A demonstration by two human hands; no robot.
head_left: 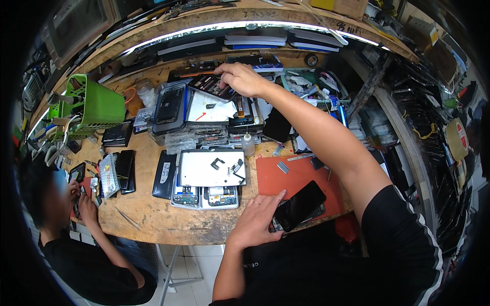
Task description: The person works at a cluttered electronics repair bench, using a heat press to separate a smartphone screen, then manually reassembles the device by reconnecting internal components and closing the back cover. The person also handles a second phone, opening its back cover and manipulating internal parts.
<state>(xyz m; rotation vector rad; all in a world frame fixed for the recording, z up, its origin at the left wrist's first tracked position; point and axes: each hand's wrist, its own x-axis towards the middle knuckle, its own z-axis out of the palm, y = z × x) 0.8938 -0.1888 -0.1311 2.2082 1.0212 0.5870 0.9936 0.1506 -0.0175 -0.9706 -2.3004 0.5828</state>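
My left hand (256,219) grips the left edge of a black phone (300,204), thumb below and fingers along the side, with another dark piece partly under the phone. Both lie on an orange mat (270,173). My right hand (240,79) reaches to the back of the bench, fingers curled at a dark tilted panel (204,84) with small parts on it; what is between the fingertips is hidden. That panel rests over a pile of trays and white paper (201,111).
A white tray (206,168) with small parts, a small bottle (248,145) and tweezers (127,218) are on the bench (143,214). A green basket of tools (102,107) stands left. A co-worker (87,265) works at the far left. Crowded shelves (255,15) run above.
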